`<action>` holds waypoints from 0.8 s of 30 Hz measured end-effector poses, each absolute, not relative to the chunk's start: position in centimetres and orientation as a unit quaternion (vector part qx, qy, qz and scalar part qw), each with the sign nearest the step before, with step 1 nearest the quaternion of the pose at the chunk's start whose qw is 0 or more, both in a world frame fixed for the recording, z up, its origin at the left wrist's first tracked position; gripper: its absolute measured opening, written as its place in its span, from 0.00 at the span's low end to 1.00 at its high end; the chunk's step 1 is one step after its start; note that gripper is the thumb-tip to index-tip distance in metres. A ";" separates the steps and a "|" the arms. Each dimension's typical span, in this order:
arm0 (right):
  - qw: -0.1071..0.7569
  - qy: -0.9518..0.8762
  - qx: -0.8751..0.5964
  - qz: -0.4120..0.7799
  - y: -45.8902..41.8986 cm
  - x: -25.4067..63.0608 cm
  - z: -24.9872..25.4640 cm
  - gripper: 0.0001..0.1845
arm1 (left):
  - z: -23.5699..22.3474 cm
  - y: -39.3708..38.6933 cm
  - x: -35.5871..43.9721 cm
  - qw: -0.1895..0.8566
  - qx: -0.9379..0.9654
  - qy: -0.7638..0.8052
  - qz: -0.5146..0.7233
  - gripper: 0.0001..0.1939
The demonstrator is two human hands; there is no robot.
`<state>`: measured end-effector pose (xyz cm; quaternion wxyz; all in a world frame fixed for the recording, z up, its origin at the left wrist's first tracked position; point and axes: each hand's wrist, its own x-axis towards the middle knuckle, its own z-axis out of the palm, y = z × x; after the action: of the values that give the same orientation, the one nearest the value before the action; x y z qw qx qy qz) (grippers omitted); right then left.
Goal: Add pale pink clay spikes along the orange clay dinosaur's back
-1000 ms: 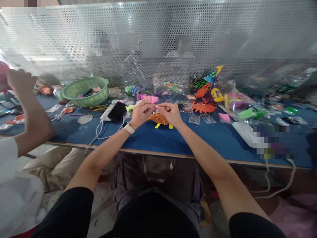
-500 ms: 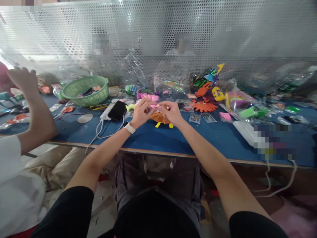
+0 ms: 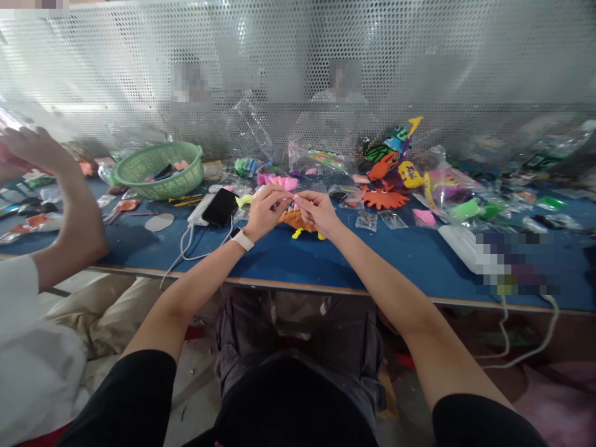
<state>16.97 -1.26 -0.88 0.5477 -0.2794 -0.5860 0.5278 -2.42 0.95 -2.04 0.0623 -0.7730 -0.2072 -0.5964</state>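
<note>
My left hand (image 3: 266, 214) and my right hand (image 3: 317, 213) meet fingertip to fingertip over the blue table. Both are closed in a pinch at a tiny pinkish piece, too small to name. Just below and behind the fingers lies a brown clay figure (image 3: 294, 220) with yellow feet, partly covered by my right hand. Pink clay lumps (image 3: 282, 182) sit just beyond my fingertips. A yellow-green clay piece (image 3: 243, 201) is beside my left hand. To the right of my right hand lies an orange clay crab (image 3: 384, 198).
A green basket (image 3: 161, 171) stands at back left. A phone (image 3: 220, 207) rests on a white power strip (image 3: 199, 210). Clear bags and clay packets (image 3: 465, 210) spread along the right. A co-worker's arm (image 3: 79, 198) rests at the left edge. A perforated metal panel (image 3: 279, 62) backs the table.
My right hand has turned slightly, its fingers now more curled, covering more of the brown figure's right side. The co-worker's raised hand has moved left.
</note>
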 end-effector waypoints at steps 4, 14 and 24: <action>0.541 -0.582 -0.274 0.541 -1.3 17.2 -0.6 0.27 | -2.2 0.6 -2.4 0.039 -0.791 -0.227 -0.566 0.12; 0.446 -0.567 -0.258 0.643 -1.7 17.5 -0.4 0.30 | -2.1 0.8 -2.5 0.057 -0.791 -0.180 -0.582 0.09; 0.451 -0.582 -0.244 0.631 -1.4 17.7 -0.3 0.29 | -2.2 0.6 -2.5 0.024 -0.801 -0.208 -0.561 0.11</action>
<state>17.74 -1.43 -0.33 0.4513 -0.2444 -0.5817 0.6311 -2.47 0.63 -2.21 0.0244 -0.8010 -0.2083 -0.5607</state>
